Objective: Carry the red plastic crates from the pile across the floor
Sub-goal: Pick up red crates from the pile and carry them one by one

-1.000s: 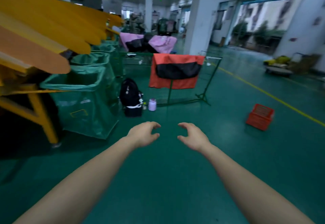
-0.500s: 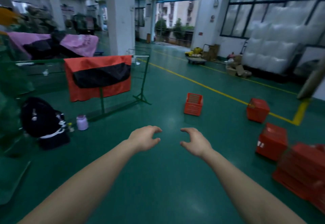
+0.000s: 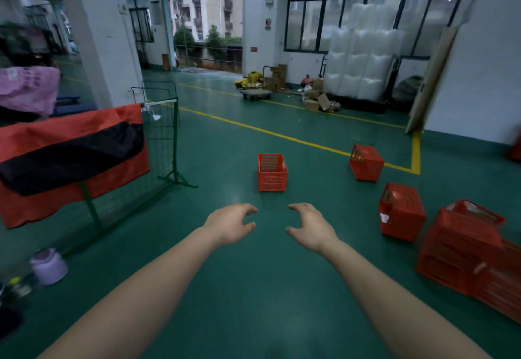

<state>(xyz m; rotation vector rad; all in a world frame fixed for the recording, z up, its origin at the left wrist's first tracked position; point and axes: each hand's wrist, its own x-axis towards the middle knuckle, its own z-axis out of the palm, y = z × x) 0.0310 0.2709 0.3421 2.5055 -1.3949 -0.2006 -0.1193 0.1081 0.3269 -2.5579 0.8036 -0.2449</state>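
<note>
At the far left a purple bottle (image 3: 48, 266) stood on the green floor (image 3: 253, 288), and behind it a red and black cloth (image 3: 70, 158) hung over a green wire rack (image 3: 163, 138). Both bare arms reached forward over the floor. The left hand (image 3: 229, 224) hovered palm down with its grip half spread, the fingers loosely curled and the thumb apart from them, holding and touching nothing. Just beside it, with a gap between, the right hand (image 3: 311, 227) mirrored it, its grip likewise half spread around empty air. Beyond the hands, well apart from them, a single red crate (image 3: 272, 172) sat upright on the floor with its open top showing. Further right a second crate (image 3: 366, 162) lay tipped beside a yellow line (image 3: 253, 127) painted on the floor, and nearer a third crate (image 3: 401, 212) rested at a tilt. At the right edge the pile of red crates (image 3: 465, 248) lay heaped on the floor, near the third crate and well apart from either hand. White wrapped bales (image 3: 358, 68) were stacked against the far windows.
</note>
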